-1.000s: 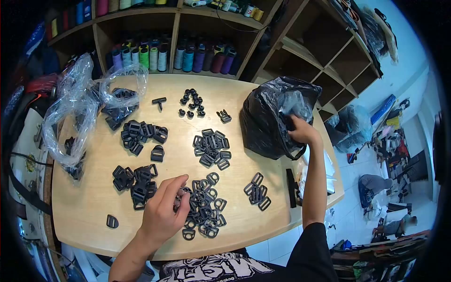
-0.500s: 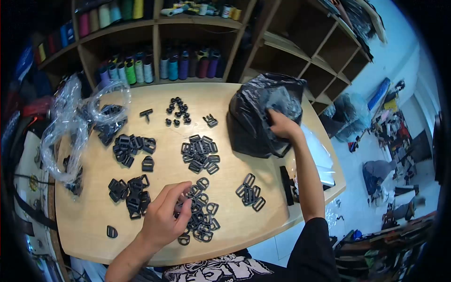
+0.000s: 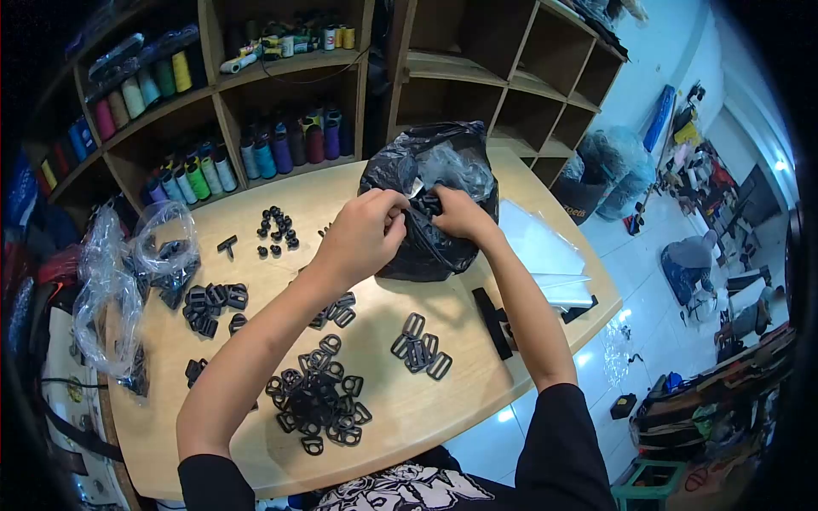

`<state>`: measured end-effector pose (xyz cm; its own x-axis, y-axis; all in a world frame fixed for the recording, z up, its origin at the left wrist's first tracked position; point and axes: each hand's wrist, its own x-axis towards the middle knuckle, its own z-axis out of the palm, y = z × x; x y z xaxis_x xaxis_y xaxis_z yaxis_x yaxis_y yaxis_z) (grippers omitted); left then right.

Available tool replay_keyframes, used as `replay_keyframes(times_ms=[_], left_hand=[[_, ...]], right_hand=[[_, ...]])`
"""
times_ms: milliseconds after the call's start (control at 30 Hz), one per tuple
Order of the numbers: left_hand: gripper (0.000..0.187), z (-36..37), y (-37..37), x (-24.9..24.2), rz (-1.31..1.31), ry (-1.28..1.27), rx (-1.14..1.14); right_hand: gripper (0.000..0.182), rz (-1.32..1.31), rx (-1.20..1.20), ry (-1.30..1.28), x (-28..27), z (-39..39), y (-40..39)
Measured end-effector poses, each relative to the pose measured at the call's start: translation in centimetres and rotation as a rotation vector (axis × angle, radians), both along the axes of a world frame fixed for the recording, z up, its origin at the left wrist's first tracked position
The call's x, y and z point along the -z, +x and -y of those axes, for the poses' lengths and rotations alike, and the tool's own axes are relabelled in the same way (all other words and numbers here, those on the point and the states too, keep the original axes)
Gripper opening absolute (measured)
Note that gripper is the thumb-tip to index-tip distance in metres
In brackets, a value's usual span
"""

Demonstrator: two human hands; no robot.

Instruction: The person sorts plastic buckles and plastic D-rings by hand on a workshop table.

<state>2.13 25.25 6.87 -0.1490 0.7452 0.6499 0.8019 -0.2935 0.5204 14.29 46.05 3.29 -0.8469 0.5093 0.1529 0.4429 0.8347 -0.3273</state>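
Black crinkled plastic bag (image 3: 426, 255) sits upright on the pale wood counter (image 3: 460, 315), toward the back right, mouth up, both hands at it.

Left to right: clear plastic packaging (image 3: 106, 298) lies at the left edge, black parts inside. Black plastic buckles (image 3: 203, 313), a black T-shaped piece (image 3: 227, 246) and small round black knobs (image 3: 274, 228) sit in separate spots, likely so shapes don't mix. Heap of black D-shaped loops (image 3: 311, 404) lies near the front edge, partly overlapping each other.

Left hand (image 3: 366, 228) is at the bag's mouth, fingers curled, thumb near index. Looks like it steadies the rim; can't tell if it pinches anything. Black rectangular slides (image 3: 417, 349) lie in front of the bag, well apart from the loops.

Right hand (image 3: 460, 215) reaches into the mouth from the right, fingertips hidden, grip can't be told. White flat sheets (image 3: 541, 247) lie beyond, by the right edge.
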Motion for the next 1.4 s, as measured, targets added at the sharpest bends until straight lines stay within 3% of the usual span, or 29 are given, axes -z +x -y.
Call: replay_keyframes(times_ms=[67, 200, 267, 300, 333, 367, 433, 500, 567, 633, 733, 833, 967, 1200, 1300, 1367, 1400], left_hand=[[0.017, -0.4, 0.2, 0.1, 0.189, -0.093, -0.029], [0.017, -0.4, 0.0, 1.0, 0.315, -0.146, -0.026], [0.019, -0.3, -0.2, 1.2, 0.578, -0.258, -0.015], [0.019, -0.3, -0.2, 1.1, 0.578, -0.257, -0.017], [0.02, -0.2, -0.1, 1.1, 0.752, -0.261, 0.021], [0.021, -0.2, 0.0, 1.0, 0.925, -0.261, 0.06], [0.023, 0.1, 0.4, 0.8, 0.998, -0.272, 0.089], [0.026, 0.4, 1.0, 0.7, 1.073, -0.286, 0.121], [0.03, 0.9, 1.5, 0.6, 1.296, -0.267, 0.177], [0.036, 2.0, 2.1, 0.6, 1.336, -0.262, 0.183], [0.048, 4.0, 2.5, 1.2, 1.729, -0.235, 0.261], [0.053, 7.1, 2.9, 1.0, 1.959, -0.067, 0.33], [0.039, 11.6, 3.0, 0.9, 2.084, 0.189, 0.238], [0.037, 17.2, 2.4, 2.0, 2.194, 0.33, 0.09], [0.049, 18.3, 2.0, 3.4, 2.238, 0.396, 0.156], [0.052, 18.7, 1.7, 3.9, 2.175, 0.461, 0.375], [0.052, 18.9, 1.6, 4.1, 2.181, 0.466, 0.371]], right_hand=[[0.055, -0.003, 0.066, -0.048, -0.5, 0.1, 0.2], [0.057, -0.089, 0.088, -0.149, -0.7, -1.2, 0.9], [0.05, -0.216, 0.05, -0.529, -0.9, -2.0, 1.4], [0.046, -0.278, 0.028, -0.718, -1.2, -2.0, 1.5], [0.027, -0.379, 0.045, -0.889, -1.3, -1.8, 1.5], [0.027, -0.376, 0.042, -0.888, -1.7, -1.8, 1.6], [0.02, -0.504, 0.074, -1.187, -3.4, -1.1, 1.8], [0.019, -0.543, 0.136, -1.201, -4.6, 0.5, 1.9], [0.019, -0.541, -0.059, -1.26, -5.2, 1.4, 1.5], [0.017, -0.438, -0.163, -1.243, -6.9, 4.0, 1.1], [0.023, -0.28, -0.265, -1.149, -9.3, 9.9, 0.0], [0.029, -0.183, -0.509, -0.617, -9.0, 14.5, -1.7], [0.041, -0.241, -0.691, -0.203, -7.1, 20.5, -3.8], [0.042, -0.101, -0.759, 0.003, -5.8, 27.1, -5.7], [0.034, -0.173, -0.821, 0.114, -4.8, 28.2, -6.3], [0.035, -0.162, -0.822, 0.095, -4.5, 28.7, -6.6], [0.045, -0.091, -0.809, 0.108, -4.5, 29.0, -6.6]])
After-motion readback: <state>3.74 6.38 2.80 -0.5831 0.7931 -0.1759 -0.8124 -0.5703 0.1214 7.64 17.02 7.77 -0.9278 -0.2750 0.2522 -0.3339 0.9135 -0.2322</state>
